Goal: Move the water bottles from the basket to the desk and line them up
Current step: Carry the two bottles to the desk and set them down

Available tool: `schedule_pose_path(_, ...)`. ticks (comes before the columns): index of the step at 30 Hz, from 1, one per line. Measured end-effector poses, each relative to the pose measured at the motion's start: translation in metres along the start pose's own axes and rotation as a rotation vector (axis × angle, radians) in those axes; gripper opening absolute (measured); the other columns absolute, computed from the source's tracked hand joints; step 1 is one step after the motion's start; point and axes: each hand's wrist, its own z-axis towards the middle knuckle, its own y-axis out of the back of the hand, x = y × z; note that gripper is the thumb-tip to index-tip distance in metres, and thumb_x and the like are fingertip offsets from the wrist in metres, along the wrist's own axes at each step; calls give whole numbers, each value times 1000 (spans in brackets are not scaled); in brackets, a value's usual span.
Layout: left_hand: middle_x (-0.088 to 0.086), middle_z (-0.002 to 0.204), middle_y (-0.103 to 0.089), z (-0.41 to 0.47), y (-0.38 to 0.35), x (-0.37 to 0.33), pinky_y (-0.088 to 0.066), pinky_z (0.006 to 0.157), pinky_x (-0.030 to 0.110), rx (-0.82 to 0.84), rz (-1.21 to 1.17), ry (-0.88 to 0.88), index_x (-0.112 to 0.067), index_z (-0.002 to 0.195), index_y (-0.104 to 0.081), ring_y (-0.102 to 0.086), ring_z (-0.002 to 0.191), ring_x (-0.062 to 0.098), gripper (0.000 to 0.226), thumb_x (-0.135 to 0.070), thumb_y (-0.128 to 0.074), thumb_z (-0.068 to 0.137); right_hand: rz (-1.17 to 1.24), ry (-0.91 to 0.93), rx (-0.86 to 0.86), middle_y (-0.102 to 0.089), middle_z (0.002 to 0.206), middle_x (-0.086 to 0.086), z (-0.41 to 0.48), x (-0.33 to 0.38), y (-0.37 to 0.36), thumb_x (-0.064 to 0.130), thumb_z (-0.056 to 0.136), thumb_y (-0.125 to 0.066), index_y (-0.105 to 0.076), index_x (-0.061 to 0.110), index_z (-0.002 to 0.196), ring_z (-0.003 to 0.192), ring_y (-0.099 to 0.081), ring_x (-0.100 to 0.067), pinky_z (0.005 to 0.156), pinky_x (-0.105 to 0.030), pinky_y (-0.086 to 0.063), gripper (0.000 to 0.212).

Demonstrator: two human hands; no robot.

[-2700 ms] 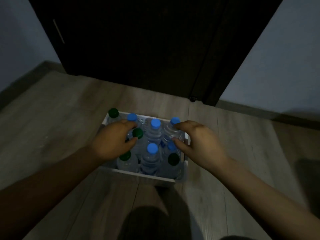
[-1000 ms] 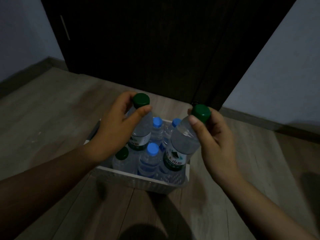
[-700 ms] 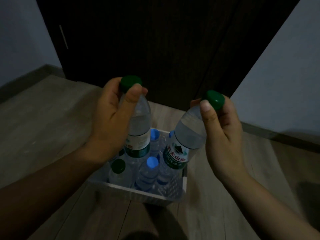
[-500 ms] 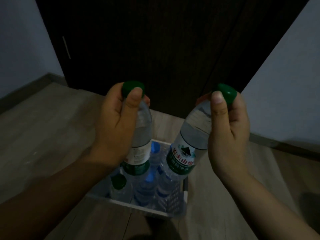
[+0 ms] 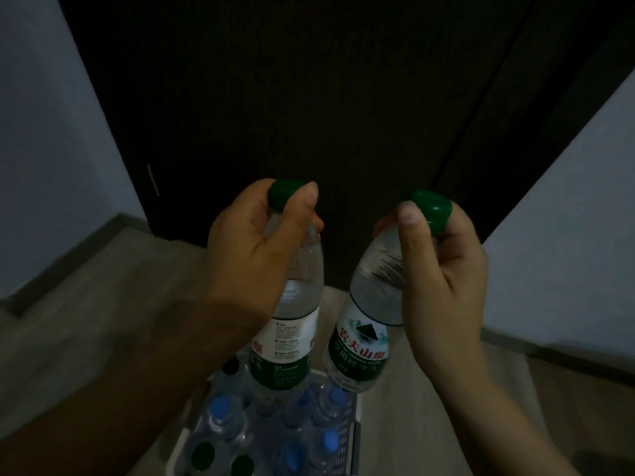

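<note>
you face a dark wooden door (image 5: pixel 309 97) that fills the middle of your view, with a thin pale bar (image 5: pixel 153 180) near its left edge. the left wall (image 5: pixel 41 132) and right wall (image 5: pixel 567 252) are pale. a grey-brown plank floor (image 5: pixel 86 321) meets a darker skirting board (image 5: pixel 68 259). the light is dim.

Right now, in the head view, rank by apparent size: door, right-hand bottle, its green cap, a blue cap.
1. door
2. right-hand bottle
3. green cap
4. blue cap, though it is farther away, so real cap sizes may match.
</note>
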Motion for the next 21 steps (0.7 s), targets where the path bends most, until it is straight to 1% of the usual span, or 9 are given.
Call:
schedule_pose_path(2, -1, 78, -67, 22, 2, -42, -53, 63, 16, -12, 34, 7, -20, 84, -61, -67, 71, 9, 31, -51, -55, 85, 7, -16, -1, -63, 83, 2, 32, 35, 4, 30, 94, -49, -60, 17, 92, 81, -62, -14, 71, -22, -49, 18)
schedule_pose_path(4, -3, 79, -68, 44, 4, -89, -53, 64, 14, -50, 54, 10, -21, 83, -62, -67, 72, 7, 34, -54, -58, 79, 14, -16, 1, -63, 82, 1, 65, 74, 9, 31, 95, -49, -60, 19, 91, 80, -63, -15, 69, -23, -50, 17)
schedule_pose_path(7, -2, 81, -69, 79, 9, -166, -53, 63, 12, -80, 75, -2, -21, 81, -62, -67, 71, 6, 31, -50, -62, 71, 31, 3, -6, -64, 82, -2, 115, 141, 19, 32, 95, -48, -60, 23, 90, 78, -64, -17, 67, -26, -53, 16)
schedule_pose_path(10, -4, 79, -70, 110, 15, -248, -52, 63, 11, -91, 78, -34, -19, 82, -62, -68, 71, 5, 34, -52, -60, 72, 41, 27, -17, -64, 81, -3, 164, 212, 29, 31, 95, -49, -61, 20, 89, 76, -64, -18, 66, -26, -52, 17)
schedule_pose_path(13, -3, 77, -70, 141, 24, -332, -52, 64, 11, -83, 53, -69, -15, 82, -63, -69, 72, 7, 37, -52, -59, 75, 55, 59, -34, -64, 78, -4, 213, 288, 39, 30, 95, -50, -62, 13, 88, 72, -64, -16, 64, -23, -50, 21)
schedule_pose_path(16, -3, 77, -71, 171, 34, -417, -52, 64, 11, -55, 56, -113, -15, 83, -64, -70, 72, 7, 37, -50, -59, 76, 68, 99, -44, -65, 77, -7, 260, 368, 49, 24, 97, -50, -62, 9, 87, 68, -63, -13, 61, -18, -49, 21)
schedule_pose_path(19, -5, 76, -71, 195, 46, -499, -50, 62, 9, -42, 72, -174, -16, 81, -64, -70, 70, 6, 30, -45, -60, 79, 84, 147, -54, -65, 77, -10, 301, 448, 57, 23, 98, -50, -62, 10, 87, 68, -64, -20, 60, -23, -51, 21)
schedule_pose_path(21, -5, 74, -71, 207, 54, -550, -49, 62, 9, -27, 59, -204, -18, 81, -64, -70, 69, 7, 24, -41, -60, 82, 94, 176, -60, -66, 78, -8, 323, 498, 60, 24, 97, -51, -63, 11, 87, 71, -65, -21, 62, -25, -51, 21)
